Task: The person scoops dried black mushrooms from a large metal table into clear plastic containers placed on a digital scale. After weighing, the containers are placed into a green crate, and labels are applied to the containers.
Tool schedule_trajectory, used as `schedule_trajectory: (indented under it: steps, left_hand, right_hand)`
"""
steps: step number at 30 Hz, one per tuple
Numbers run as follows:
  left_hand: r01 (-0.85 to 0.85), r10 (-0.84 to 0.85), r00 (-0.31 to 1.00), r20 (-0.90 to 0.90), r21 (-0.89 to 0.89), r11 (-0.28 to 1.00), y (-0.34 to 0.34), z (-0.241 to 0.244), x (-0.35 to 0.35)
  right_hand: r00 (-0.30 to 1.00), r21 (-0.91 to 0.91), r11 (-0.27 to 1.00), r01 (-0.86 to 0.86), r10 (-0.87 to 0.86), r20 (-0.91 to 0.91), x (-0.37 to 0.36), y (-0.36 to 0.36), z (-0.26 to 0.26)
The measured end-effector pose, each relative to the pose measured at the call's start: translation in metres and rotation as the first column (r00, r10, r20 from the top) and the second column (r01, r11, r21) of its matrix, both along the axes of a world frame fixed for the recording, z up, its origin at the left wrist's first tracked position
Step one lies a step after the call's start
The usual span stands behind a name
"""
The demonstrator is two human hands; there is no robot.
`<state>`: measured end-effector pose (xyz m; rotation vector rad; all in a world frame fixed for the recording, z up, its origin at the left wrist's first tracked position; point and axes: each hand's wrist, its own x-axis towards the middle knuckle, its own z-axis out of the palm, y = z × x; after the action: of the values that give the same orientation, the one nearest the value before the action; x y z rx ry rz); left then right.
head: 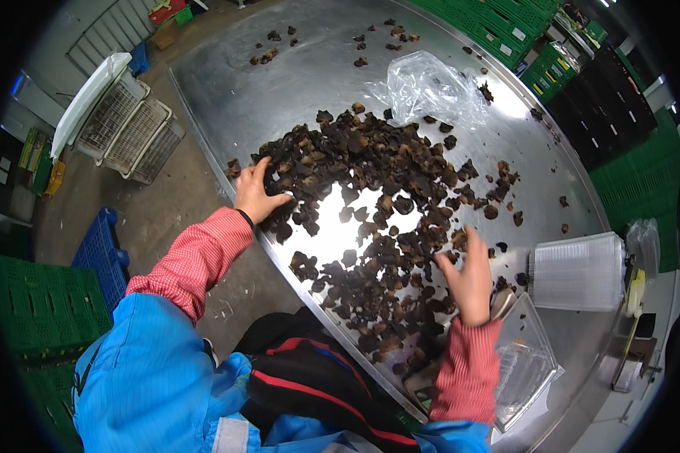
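A wide heap of dark brown wood ear mushrooms [368,147] lies spread on a stainless steel table [232,79]. At the heap's left edge, my left hand [256,192] touches the pieces with thumb and fingers apart. My right hand [468,276], slightly blurred, hovers at or just over the right side of the heap, fingers spread, with nothing seen in it. Between the hands, a bright patch of bare steel shows through the pieces. Beside my right wrist sits a clear plastic tray [526,362], partly covered by my sleeve.
A crumpled clear plastic bag [430,90] lies beyond the heap. Stacked clear plastic containers [577,272] stand at the right. Green crates [487,28] line the far side. Grey baskets [139,124] and a blue plastic pallet [103,255] are on the left floor.
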<state>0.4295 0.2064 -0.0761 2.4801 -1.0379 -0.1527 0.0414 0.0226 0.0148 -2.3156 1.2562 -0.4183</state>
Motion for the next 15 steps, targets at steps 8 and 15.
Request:
schedule_trajectory:
  steps: [8,15]
  left_hand:
    - [0.351,-0.335,0.935,-0.116,0.165,0.922,-0.053,-0.024,0.02]
    - [0.404,-0.471,0.767,-0.436,-0.242,0.882,-0.08,-0.021,-0.061]
  right_hand:
    - [0.882,0.035,0.986,-0.165,0.164,-0.443,0.154,-0.088,-0.082]
    - [0.978,0.269,0.941,-0.207,0.203,0.042,0.181,-0.007,-0.106]
